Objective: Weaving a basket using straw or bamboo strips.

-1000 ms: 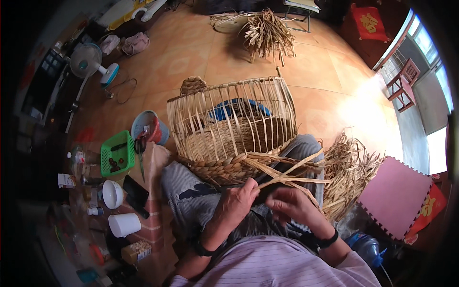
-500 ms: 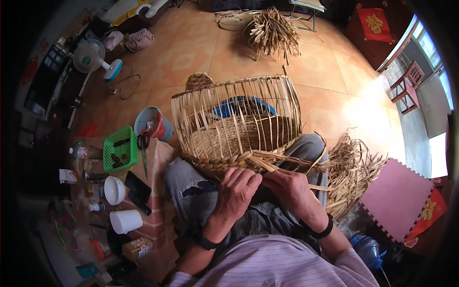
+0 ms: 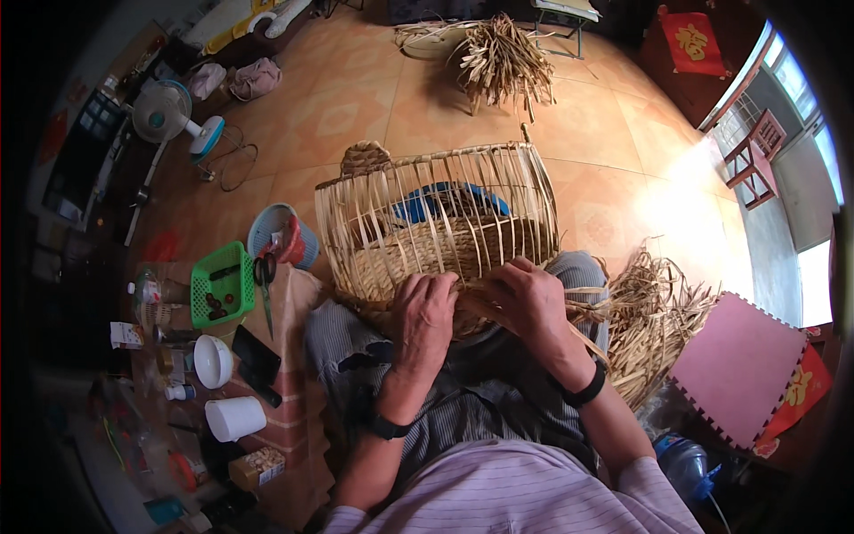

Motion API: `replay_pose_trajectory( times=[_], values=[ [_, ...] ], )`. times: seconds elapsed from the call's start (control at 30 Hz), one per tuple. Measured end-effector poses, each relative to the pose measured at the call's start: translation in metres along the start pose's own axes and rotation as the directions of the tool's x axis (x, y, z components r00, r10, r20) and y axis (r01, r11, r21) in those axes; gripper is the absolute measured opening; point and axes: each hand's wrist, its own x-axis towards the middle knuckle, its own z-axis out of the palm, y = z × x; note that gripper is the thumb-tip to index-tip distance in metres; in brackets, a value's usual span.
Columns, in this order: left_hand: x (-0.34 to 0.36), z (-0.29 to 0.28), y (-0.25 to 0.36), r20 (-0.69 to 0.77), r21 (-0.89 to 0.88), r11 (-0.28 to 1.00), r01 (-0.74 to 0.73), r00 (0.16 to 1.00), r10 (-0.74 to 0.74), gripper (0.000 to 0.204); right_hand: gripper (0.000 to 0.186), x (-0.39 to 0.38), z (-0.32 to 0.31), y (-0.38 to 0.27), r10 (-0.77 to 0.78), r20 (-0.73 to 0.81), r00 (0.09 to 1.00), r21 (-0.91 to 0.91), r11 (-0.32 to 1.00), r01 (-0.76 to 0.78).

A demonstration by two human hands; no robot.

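- The half-woven basket (image 3: 436, 222) lies on its side on the person's lap, its open end turned away from the person; its near rim is hidden behind both hands, so the weave there cannot be seen.
- Something blue (image 3: 449, 200) shows through the upright strips inside the basket; what it is, I cannot tell.
- The left hand (image 3: 425, 313) lies palm down on the near rim, fingers curled over the woven part; what exactly it pinches is not visible.
- The right hand (image 3: 527, 298) sits just beside it, closed around flat bamboo strips (image 3: 583, 311) that run out to the right. The two hands are close together, nearly touching.
- Both wrists carry a dark band, and the forearms come up from the lower edge.
- The basket has a dense woven lower part and many thin pale uprights, bound by a hoop at the far end.
- A heap of loose strips (image 3: 654, 311) lies on the floor to the right, next to a pink foam mat (image 3: 743, 369).
- To the left stand a green plastic basket (image 3: 222, 285), scissors (image 3: 265, 280) and a white cup (image 3: 236, 416); the small things further left are too dark to make out.
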Motion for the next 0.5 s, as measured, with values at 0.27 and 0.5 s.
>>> replay_pose_trajectory(
  times=[0.27, 0.5],
  values=[
    [0.004, 0.009, 0.007, 0.137, -0.123, 0.970, 0.211, 0.971, -0.194, 0.037, 0.026, 0.013, 0.026, 0.002, -0.072, 0.065, 0.995, -0.224, 0.971, 0.085],
    [0.015, 0.008, 0.015, 0.132, -0.127, 0.965, 0.230, 0.968, -0.214, 0.040, 0.018, 0.017, 0.041, 0.004, -0.099, 0.064, 0.993, -0.221, 0.969, 0.111]
  ],
)
